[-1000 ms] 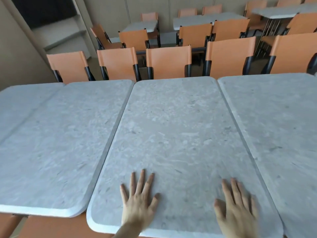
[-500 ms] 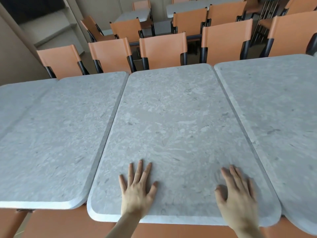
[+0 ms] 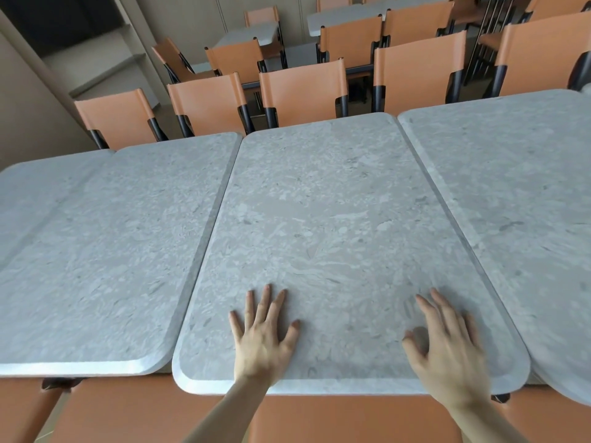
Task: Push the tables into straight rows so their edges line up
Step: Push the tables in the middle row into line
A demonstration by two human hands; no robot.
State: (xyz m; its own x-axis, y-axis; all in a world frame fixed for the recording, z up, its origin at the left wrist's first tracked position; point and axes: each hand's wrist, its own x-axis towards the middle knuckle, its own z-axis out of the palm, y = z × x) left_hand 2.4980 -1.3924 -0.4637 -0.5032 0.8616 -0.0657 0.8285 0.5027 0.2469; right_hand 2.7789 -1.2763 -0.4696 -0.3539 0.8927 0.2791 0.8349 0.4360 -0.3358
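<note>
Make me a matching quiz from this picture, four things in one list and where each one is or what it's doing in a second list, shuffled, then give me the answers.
Column one:
1. left hand
2. right hand
3. middle table
4. orange chairs

Column two:
A. lined up along the far side of the tables
B. flat on the tabletop, fingers spread, nearer the left table
C. near edge juts toward the person past the left table's edge
D. on the tabletop, blurred, nearer the right table

Pairs: 1-B, 2-D, 3-C, 4-A
</note>
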